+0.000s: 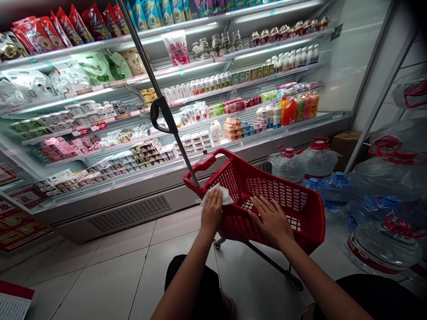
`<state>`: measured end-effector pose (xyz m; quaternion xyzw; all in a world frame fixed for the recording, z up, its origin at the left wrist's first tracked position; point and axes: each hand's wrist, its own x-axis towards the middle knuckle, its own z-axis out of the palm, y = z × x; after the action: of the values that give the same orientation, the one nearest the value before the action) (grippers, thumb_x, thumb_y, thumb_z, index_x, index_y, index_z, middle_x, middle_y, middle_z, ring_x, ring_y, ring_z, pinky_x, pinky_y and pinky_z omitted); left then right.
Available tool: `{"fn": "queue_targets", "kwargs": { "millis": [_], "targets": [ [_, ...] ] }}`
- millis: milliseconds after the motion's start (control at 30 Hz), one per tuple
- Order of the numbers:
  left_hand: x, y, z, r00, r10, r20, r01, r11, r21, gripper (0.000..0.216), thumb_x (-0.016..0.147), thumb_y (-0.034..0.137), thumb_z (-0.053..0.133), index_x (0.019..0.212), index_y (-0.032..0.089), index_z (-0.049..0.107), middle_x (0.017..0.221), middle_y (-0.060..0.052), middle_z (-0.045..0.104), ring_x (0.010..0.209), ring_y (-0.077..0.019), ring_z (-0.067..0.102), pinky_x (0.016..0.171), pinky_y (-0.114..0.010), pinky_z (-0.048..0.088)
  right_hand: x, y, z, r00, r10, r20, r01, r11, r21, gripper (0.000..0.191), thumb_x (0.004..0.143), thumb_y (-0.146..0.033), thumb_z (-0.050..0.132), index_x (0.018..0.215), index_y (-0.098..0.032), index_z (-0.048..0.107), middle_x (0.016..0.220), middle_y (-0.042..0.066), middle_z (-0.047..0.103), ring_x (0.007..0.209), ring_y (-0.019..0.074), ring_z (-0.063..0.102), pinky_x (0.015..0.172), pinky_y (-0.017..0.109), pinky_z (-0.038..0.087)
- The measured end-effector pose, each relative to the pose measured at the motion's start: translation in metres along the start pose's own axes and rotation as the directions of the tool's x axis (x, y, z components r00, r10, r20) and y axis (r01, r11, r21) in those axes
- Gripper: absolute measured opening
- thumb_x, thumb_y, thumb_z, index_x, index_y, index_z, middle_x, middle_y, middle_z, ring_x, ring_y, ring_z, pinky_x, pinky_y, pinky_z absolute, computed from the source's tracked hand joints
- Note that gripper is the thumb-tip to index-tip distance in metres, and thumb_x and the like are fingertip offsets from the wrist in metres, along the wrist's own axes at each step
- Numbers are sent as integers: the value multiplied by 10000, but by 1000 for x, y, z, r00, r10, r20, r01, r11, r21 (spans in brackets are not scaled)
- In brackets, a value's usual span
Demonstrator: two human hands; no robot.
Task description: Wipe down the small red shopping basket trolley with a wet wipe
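Observation:
A small red plastic shopping cart (276, 189) stands in front of me on the tiled floor. My left hand (212, 208) presses a crumpled white wipe (225, 194) against the cart's near rim, close to the handle end. The fingers lie over the wipe and partly cover it. Farther right along the same side, my right hand (271, 218) rests at the rim with its fingers stretched out and a little apart, holding nothing. A black pole (160, 95) with a loop grip rises at a slant from the cart's handle (204, 163). Only the basket's grid floor shows inside.
Behind the cart runs a refrigerated display case (126, 213) with shelves of yogurt, bottles and pouches. Large water jugs (383, 244) crowd the right side, some close to the cart's far end. A cardboard box (347, 144) sits behind them. My knees are below the cart.

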<state>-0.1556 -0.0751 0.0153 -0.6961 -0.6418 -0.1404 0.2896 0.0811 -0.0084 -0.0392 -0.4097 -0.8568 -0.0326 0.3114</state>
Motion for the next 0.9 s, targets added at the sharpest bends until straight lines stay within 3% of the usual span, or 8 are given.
{"fn": "queue_targets", "kwargs": {
  "millis": [167,267,400,500,600,667,767,900],
  "targets": [
    [-16,45,24,980,195,-25,-197,974,-110,596,967,42,409,1555,129,449,1605,-105,479,1519,-210,401,1256,-418,356,0,-2,0,998,-26,58,25,999,21,617,1077,-549,219,1642,-313,292,1633,22,438,1494,242,423,1249,519,256],
    [-9,31,23,982,191,-15,-191,973,-133,591,965,36,403,1545,135,464,1592,-103,497,1497,-201,435,1255,-413,359,-9,15,-6,989,-46,142,42,999,32,635,1062,-609,226,1637,-348,301,1634,8,442,1493,230,425,1229,487,307],
    [3,19,26,998,61,0,-61,990,-129,631,919,7,410,1540,103,464,1597,-124,486,1506,-229,423,1254,-439,362,-27,45,-12,981,28,190,-34,999,30,719,1025,-683,286,1644,-316,291,1580,53,522,1475,263,455,1224,515,316],
    [-2,55,37,999,48,15,-44,983,-181,664,881,-11,421,1533,102,472,1580,-130,507,1504,-232,426,1249,-449,373,-32,53,-10,978,34,204,-51,996,78,811,990,-672,407,1656,-236,253,1543,108,556,1444,283,491,1223,515,318],
    [-13,100,46,989,149,-1,-144,948,-285,682,898,6,425,1570,126,424,1616,-108,463,1540,-210,361,1266,-431,341,-31,50,-6,980,-6,197,-18,993,119,830,940,-573,533,1637,-196,287,1527,140,565,1406,300,524,1212,511,332],
    [-18,110,47,980,201,-7,-192,925,-326,684,910,18,420,1583,140,404,1624,-94,454,1548,-196,343,1273,-423,321,-31,47,-3,979,-17,201,-9,991,130,819,914,-512,563,1625,-199,305,1536,145,552,1402,304,524,1212,516,327],
    [-16,87,41,967,253,17,-233,913,-335,685,910,12,403,1581,149,408,1623,-90,456,1541,-184,356,1273,-407,312,-33,45,0,973,40,226,-67,991,113,910,892,-524,581,1654,-204,202,1557,143,528,1448,309,472,1221,548,296],
    [-3,37,34,983,178,52,-156,946,-284,721,892,-2,388,1596,155,379,1655,-79,403,1561,-189,312,1281,-429,293,-39,43,4,951,111,288,-135,989,64,1009,879,-624,585,1673,-227,105,1557,143,526,1484,325,428,1207,594,296]
  ]
}}
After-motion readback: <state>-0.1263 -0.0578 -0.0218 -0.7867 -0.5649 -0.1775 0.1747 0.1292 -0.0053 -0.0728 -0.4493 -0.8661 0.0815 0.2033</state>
